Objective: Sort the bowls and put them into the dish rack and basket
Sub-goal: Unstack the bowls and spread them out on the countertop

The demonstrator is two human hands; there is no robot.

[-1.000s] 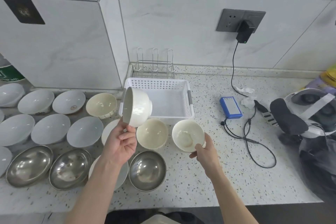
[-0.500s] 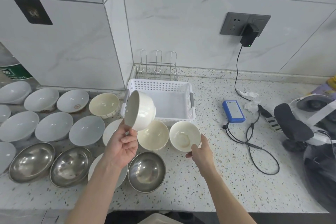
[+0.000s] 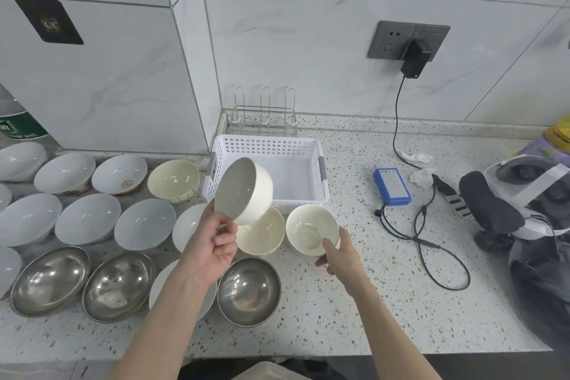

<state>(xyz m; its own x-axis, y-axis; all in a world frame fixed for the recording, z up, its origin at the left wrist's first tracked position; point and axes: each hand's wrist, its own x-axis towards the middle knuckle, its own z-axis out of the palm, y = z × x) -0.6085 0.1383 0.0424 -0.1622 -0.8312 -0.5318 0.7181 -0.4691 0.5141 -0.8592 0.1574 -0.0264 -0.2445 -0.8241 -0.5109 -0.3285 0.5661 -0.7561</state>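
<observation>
Cream ceramic bowl (image 3: 245, 191) in left hand (image 3: 211, 248) has tipped further sideways over the white basket (image 3: 320, 191) rim (basket and wire dish rack (image 3: 263, 116) empty), right hand (image 3: 339, 256) now pinching second cream bowl (image 3: 311, 233) on the counter.

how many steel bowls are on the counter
3, all in the front row: one at the far left, one beside it, and one nearer the middle, just below the left hand. A bowl cut off at the left edge can't be identified.
</observation>
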